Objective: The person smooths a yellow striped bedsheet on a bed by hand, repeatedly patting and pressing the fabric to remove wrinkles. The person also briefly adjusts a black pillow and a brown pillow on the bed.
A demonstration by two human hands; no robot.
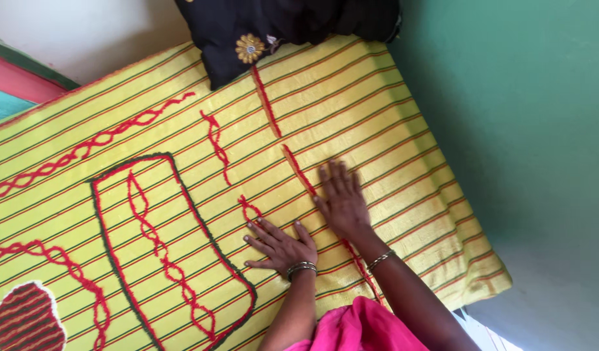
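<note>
I see a big yellow bedspread (377,117) with red and green stripes lying flat over the bed. My left hand (280,246) lies flat on it, fingers spread apart, holding nothing. Just to its right, my right hand (342,201) also presses flat on the cloth, fingers open and close together. Both wrists wear bangles. A black cushion (280,26) with a gold flower sits at the top edge. A green wall (527,130) is on the right.
</note>
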